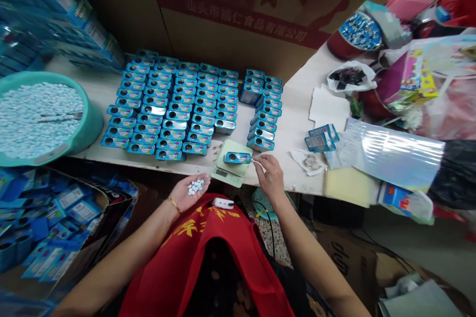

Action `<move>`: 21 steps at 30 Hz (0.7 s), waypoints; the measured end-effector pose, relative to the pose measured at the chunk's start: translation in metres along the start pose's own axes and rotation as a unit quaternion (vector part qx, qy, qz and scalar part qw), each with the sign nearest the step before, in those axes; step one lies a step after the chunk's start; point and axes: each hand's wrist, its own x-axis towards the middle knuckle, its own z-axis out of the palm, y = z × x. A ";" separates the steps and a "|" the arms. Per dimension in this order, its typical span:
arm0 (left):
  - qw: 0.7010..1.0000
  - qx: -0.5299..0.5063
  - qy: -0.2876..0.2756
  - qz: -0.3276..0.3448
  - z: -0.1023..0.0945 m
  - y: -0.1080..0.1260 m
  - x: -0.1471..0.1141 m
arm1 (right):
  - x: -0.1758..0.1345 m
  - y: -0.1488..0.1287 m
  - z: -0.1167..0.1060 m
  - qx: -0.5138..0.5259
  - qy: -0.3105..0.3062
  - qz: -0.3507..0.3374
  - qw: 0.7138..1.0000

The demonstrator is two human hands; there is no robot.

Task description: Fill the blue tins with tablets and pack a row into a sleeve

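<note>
Left hand (183, 191) palm up, fingers loose, white tablets (195, 186) heaped there; right hand (271, 175) at the blue box (238, 158) on the digital scale (228, 176) (pinching something or not, can't tell); rows of boxes (171, 124) stand behind, fill unclear; turquoise basin (93, 115) well stocked, probably plenty left.

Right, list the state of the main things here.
Left hand: palm up, holding pale tablets
Scale: bearing one blue box
Right hand: beside that box, contact unclear
Basin: heaped with tablets
Grouped boxes: standing in rows
Lower-left carton: open, holding boxes
</note>
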 end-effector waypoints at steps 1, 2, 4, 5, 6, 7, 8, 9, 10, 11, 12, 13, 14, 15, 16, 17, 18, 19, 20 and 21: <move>1.000 -0.003 0.003 0.002 -0.002 0.001 0.000 | 0.001 0.002 0.000 0.003 0.005 0.004 1.000; 1.000 -0.003 0.004 0.003 -0.004 0.002 -0.001 | 0.002 0.002 -0.001 0.006 0.009 0.007 1.000; 1.000 -0.001 -0.004 0.005 -0.007 0.003 -0.003 | 0.001 -0.002 -0.002 0.013 0.016 0.009 1.000; 1.000 0.003 -0.014 0.004 -0.007 0.002 -0.005 | 0.000 -0.008 -0.002 0.022 0.015 0.007 1.000; 1.000 0.008 -0.026 0.001 -0.007 0.000 -0.006 | -0.003 -0.016 -0.001 0.035 0.006 0.000 0.999; 0.999 0.015 -0.041 -0.006 -0.005 -0.002 -0.008 | -0.007 -0.027 0.001 0.053 -0.013 -0.015 0.998; 0.998 0.023 -0.055 -0.013 -0.003 -0.006 -0.009 | -0.012 -0.039 0.004 0.071 -0.046 -0.038 0.996; 0.997 0.032 -0.068 -0.022 0.000 -0.009 -0.010 | -0.017 -0.052 0.008 0.085 -0.089 -0.068 0.990; 0.996 0.041 -0.076 -0.031 0.002 -0.013 -0.011 | -0.022 -0.065 0.014 0.089 -0.139 -0.100 0.981; 0.995 0.049 -0.075 -0.038 0.004 -0.017 -0.012 | -0.027 -0.076 0.019 0.078 -0.187 -0.124 0.971; 0.995 0.053 -0.067 -0.045 0.006 -0.020 -0.013 | -0.031 -0.085 0.024 0.062 -0.226 -0.140 0.962; 0.996 0.055 -0.056 -0.050 0.007 -0.023 -0.014 | -0.034 -0.091 0.029 0.044 -0.256 -0.147 0.954; 0.996 0.054 -0.046 -0.056 0.007 -0.025 -0.014 | -0.036 -0.095 0.033 0.030 -0.276 -0.148 0.949; 0.996 0.051 -0.040 -0.062 0.006 -0.026 -0.015 | -0.038 -0.096 0.035 0.021 -0.289 -0.149 0.945; 0.996 0.045 -0.042 -0.066 0.005 -0.027 -0.015 | -0.038 -0.096 0.036 0.016 -0.299 -0.151 0.942; 0.995 0.040 -0.051 -0.072 0.005 -0.027 -0.015 | -0.039 -0.096 0.036 0.013 -0.308 -0.161 0.938; 0.994 0.037 -0.061 -0.077 0.004 -0.026 -0.015 | -0.038 -0.094 0.036 0.010 -0.315 -0.178 0.932; 0.994 0.034 -0.070 -0.081 0.005 -0.026 -0.015 | -0.038 -0.093 0.035 0.005 -0.318 -0.197 0.927; 0.993 0.033 -0.075 -0.084 0.007 -0.025 -0.015 | -0.037 -0.092 0.035 -0.002 -0.318 -0.212 0.924; 0.993 0.034 -0.076 -0.083 0.010 -0.025 -0.015 | -0.036 -0.091 0.034 -0.009 -0.314 -0.222 0.923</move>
